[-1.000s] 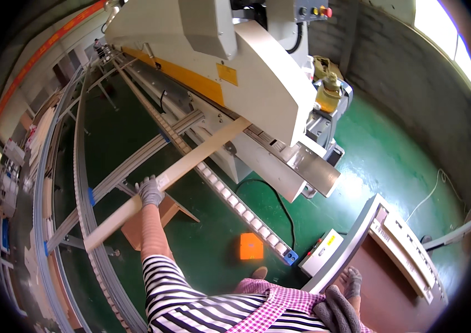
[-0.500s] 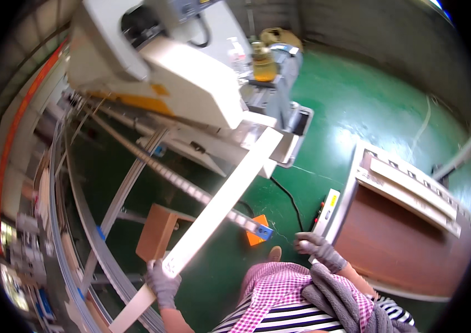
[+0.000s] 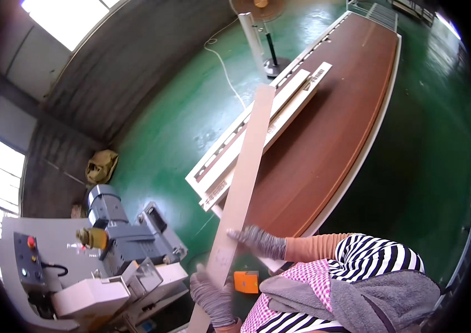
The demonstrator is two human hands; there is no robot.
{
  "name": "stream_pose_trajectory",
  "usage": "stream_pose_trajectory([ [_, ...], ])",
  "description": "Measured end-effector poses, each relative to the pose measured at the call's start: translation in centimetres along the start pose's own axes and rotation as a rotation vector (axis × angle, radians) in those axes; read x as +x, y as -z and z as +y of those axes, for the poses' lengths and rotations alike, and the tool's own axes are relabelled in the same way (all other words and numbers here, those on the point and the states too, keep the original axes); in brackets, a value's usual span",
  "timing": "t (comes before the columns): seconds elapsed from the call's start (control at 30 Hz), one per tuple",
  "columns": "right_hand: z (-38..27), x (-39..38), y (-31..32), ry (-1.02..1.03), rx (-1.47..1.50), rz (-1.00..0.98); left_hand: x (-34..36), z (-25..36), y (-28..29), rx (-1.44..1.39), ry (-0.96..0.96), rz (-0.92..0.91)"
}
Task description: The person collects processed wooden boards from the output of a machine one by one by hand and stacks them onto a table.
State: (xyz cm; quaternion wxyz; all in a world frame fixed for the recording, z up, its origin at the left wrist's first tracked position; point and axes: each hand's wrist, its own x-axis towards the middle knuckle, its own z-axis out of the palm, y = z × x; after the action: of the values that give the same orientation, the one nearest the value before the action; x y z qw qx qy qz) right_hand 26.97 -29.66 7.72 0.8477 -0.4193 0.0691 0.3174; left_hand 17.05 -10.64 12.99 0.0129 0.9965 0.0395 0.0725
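I hold a long pale wooden strip that runs from the lower edge up and to the right, over the near end of a brown table. My left hand, in a grey knit glove, grips the strip near its lower end. My right hand, also gloved and with an orange sleeve behind it, lies across the strip a little higher, fingers stretched over its face. The strip's far end hangs above several white slotted profiles lying on the table.
The long brown table with a white rim stretches to the upper right. A grey and white machine with a button panel stands at the lower left. On the green floor are an orange block, a standing fan and a yellow sack.
I have turned from the machine toward the brown table, swinging the strip with me. My right hand, free before, now rests on the strip above my left hand.
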Motion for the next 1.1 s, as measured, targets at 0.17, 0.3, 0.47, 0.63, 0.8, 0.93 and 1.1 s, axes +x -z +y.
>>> stream_pose_trajectory([
  [0.17, -2.1, 8.7, 19.2, 0.189, 0.237, 0.517, 5.1, -2.1, -7.6, 0.009, -0.137, -0.232],
  [0.3, -8.1, 12.6, 31.2, 0.257, 0.285, 0.598, 9.9, -3.4, -14.0, -0.029, -0.140, -0.270],
  [0.47, -12.3, 16.6, 40.6, 0.245, 0.180, 0.627, 17.0, 0.3, -21.1, -0.207, -0.295, -0.113],
  [0.63, -15.5, 17.9, 42.8, 0.104, 0.033, 0.733, 24.5, 5.0, -25.2, -0.180, -0.226, -0.254],
  [0.8, -17.1, 17.4, 41.2, -0.044, -0.152, 0.677, 28.5, 7.9, -27.5, 0.015, -0.232, -0.195],
  [0.93, -12.7, 16.7, 40.1, -0.084, -0.291, 0.669, 27.8, 7.7, -29.7, -0.006, -0.061, -0.222],
  [1.1, -8.1, 14.5, 38.5, -0.216, -0.088, 0.614, 23.1, 6.6, -30.8, -0.186, 0.249, -0.117],
])
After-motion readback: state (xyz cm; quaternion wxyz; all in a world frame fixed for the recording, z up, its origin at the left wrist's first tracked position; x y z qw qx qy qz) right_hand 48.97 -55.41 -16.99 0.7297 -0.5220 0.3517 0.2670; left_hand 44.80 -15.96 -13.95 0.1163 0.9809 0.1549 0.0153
